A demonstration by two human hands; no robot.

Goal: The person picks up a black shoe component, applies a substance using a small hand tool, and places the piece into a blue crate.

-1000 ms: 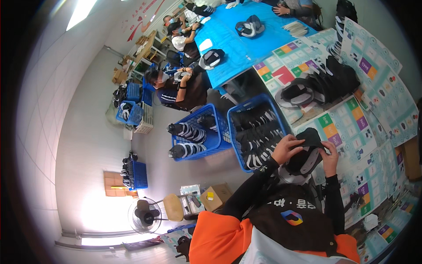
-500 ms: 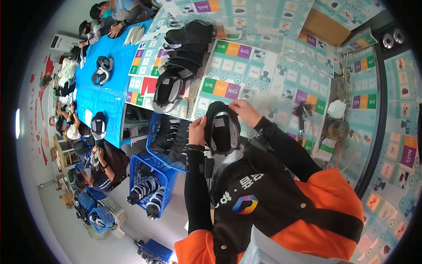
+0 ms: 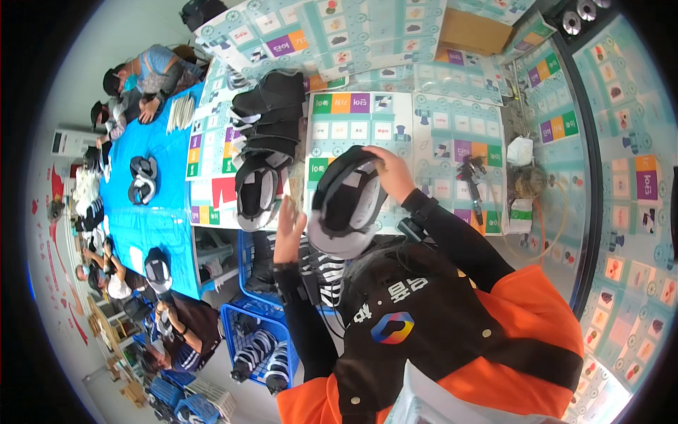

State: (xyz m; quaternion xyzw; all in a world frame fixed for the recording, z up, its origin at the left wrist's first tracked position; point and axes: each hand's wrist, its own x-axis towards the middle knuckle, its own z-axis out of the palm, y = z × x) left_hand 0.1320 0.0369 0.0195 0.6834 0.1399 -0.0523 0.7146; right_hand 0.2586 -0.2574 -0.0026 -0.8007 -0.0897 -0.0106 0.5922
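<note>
A black shoe upper [image 3: 346, 198] with a grey lower edge hangs in front of me, its wide opening facing up and a pale lining showing inside. My right hand [image 3: 392, 175] is closed on its far right edge. My left hand [image 3: 288, 230] is off the upper, just left of it, with fingers stretched out and slightly blurred. It is nearest to a row of similar black and grey uppers [image 3: 258, 191] nested together on the table, but I cannot tell whether it touches them.
The worktable [image 3: 452, 127] has printed sheets over it. A black hand tool [image 3: 472, 185] lies on its right part. Blue baskets [image 3: 265, 311] with stacked uppers stand below left. Beyond, people [image 3: 173, 325] work around a blue-covered table [image 3: 131, 226]. A cardboard box [image 3: 477, 30] stands at the back.
My left hand has let go of the upper and moved left. My right hand keeps its hold, and the upper has tilted. The whole view has shifted slightly.
</note>
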